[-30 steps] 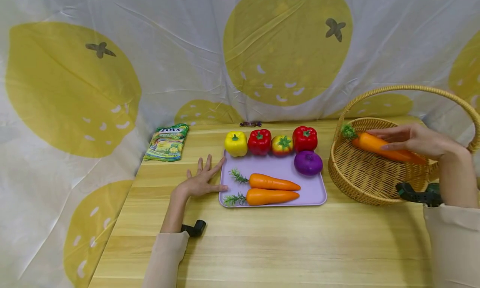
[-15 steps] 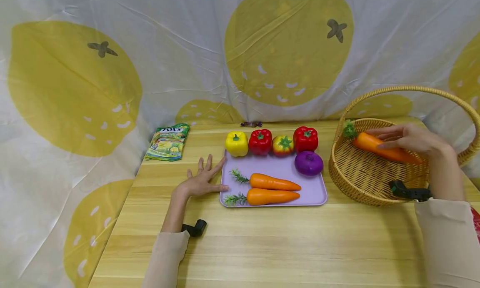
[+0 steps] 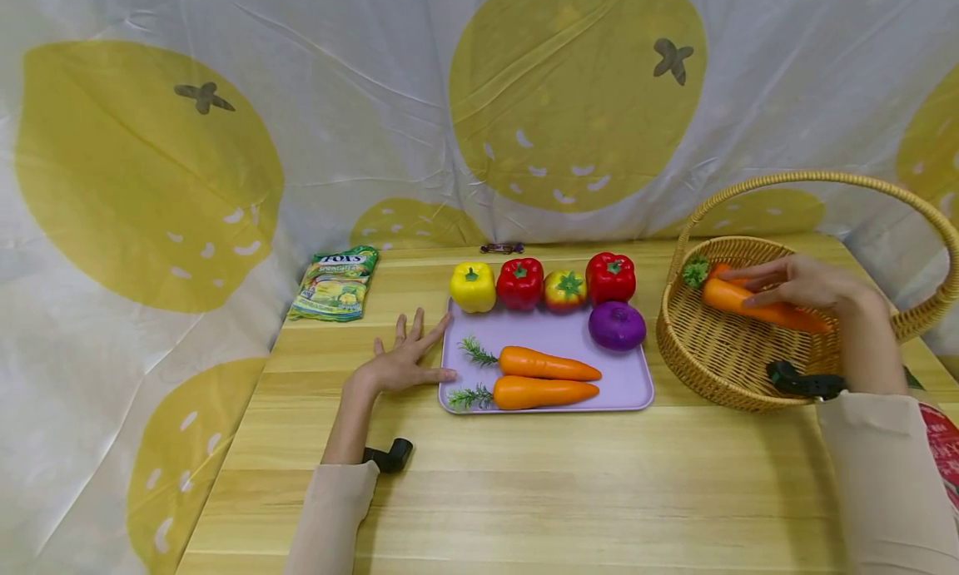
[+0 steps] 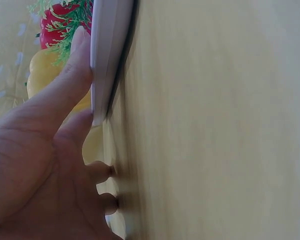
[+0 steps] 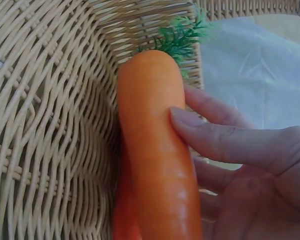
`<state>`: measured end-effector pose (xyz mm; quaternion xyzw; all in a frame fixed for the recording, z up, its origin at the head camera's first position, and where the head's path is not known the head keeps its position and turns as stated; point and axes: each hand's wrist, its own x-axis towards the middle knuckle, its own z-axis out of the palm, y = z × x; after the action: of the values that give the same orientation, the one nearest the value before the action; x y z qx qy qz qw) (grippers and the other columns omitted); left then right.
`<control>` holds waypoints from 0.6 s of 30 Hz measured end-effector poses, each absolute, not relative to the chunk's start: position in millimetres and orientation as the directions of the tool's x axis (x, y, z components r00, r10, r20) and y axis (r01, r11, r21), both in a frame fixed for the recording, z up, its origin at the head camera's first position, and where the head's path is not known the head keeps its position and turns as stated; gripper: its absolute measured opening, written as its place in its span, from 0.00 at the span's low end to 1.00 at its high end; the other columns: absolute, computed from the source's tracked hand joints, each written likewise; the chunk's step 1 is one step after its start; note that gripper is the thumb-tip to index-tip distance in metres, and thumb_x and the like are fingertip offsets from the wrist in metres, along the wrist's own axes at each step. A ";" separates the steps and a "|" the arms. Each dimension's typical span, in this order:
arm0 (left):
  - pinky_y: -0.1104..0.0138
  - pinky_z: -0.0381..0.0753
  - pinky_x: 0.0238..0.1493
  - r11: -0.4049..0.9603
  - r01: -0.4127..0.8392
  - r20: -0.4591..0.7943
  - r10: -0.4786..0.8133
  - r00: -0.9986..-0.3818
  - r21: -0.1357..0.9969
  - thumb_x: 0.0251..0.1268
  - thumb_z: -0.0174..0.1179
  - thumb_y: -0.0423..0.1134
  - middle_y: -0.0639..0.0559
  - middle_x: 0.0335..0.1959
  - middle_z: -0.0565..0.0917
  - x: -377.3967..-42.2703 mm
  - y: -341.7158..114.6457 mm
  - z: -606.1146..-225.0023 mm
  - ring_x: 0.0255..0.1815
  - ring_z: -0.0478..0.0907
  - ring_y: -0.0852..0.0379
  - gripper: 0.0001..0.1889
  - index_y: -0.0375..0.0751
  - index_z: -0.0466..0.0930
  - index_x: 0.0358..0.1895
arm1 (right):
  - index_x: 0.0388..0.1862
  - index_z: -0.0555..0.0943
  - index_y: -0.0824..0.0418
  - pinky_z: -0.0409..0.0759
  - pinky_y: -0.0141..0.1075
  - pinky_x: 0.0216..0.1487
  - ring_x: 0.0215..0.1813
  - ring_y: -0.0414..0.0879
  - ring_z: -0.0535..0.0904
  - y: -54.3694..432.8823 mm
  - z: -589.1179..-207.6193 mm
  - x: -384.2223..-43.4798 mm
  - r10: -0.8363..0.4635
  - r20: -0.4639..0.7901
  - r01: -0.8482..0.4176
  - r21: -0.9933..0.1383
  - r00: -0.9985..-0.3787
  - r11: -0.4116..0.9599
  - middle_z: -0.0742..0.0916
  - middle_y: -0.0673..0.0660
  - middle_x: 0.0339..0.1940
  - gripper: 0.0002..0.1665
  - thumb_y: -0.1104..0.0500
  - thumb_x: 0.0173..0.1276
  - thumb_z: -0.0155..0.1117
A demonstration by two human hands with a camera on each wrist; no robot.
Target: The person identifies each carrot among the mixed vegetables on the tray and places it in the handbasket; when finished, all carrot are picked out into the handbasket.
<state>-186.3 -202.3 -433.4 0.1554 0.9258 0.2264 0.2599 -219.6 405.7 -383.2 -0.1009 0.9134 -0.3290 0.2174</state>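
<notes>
My right hand [image 3: 812, 285] grips a carrot [image 3: 749, 302] inside the basket [image 3: 719, 367]; my left hand [image 3: 400, 360], fingers spread, presses flat beside the tray [image 3: 562, 338] holding two carrots.

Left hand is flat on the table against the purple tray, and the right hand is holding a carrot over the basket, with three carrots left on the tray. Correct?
Not quite: the tray holds two carrots, not three, as the head view shows. The rest stands: the left hand lies flat against the tray, and the right hand holds a carrot over the basket.

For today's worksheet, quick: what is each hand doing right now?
Left hand: open, flat on the table, touching the tray.
Right hand: holding a carrot over the basket.
</notes>
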 end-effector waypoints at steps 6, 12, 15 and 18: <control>0.22 0.20 0.71 0.853 0.168 -0.417 0.402 -0.815 0.495 0.70 0.62 0.64 0.37 0.85 0.22 -185.8 -200.2 -432.0 0.83 0.13 0.31 0.51 0.64 0.37 0.86 | 0.73 0.74 0.67 0.76 0.21 0.49 0.69 0.64 0.78 402.8 -389.7 -221.5 -0.318 -0.402 -0.001 -0.618 -0.859 0.786 0.78 0.77 0.69 0.33 0.58 0.72 0.69; 0.22 0.20 0.70 0.851 0.170 -0.411 0.403 -0.817 0.496 0.70 0.62 0.64 0.36 0.85 0.23 -185.4 -200.1 -431.0 0.83 0.14 0.30 0.51 0.63 0.37 0.86 | 0.72 0.74 0.70 0.78 0.24 0.48 0.66 0.66 0.79 403.4 -394.8 -222.7 -0.304 -0.398 0.008 -0.617 -0.865 0.787 0.81 0.76 0.66 0.36 0.57 0.70 0.72; 0.21 0.20 0.70 0.853 0.172 -0.410 0.402 -0.819 0.492 0.70 0.62 0.64 0.37 0.85 0.23 -185.7 -200.6 -431.4 0.83 0.15 0.30 0.51 0.63 0.37 0.86 | 0.72 0.74 0.69 0.81 0.28 0.50 0.66 0.67 0.79 404.7 -397.4 -222.8 -0.298 -0.396 0.024 -0.634 -0.868 0.773 0.80 0.77 0.67 0.37 0.56 0.68 0.74; 0.21 0.21 0.70 0.853 0.172 -0.409 0.402 -0.819 0.493 0.69 0.62 0.64 0.37 0.85 0.24 -185.6 -200.6 -431.2 0.83 0.15 0.30 0.51 0.63 0.38 0.86 | 0.71 0.75 0.69 0.82 0.29 0.49 0.65 0.63 0.81 406.0 -399.7 -222.7 -0.295 -0.384 0.023 -0.642 -0.875 0.766 0.81 0.77 0.66 0.37 0.56 0.67 0.75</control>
<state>-185.6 -200.6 -431.2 0.1546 0.9273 0.2227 0.2579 -222.7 406.0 -399.7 -0.0748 0.9089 -0.3337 0.2387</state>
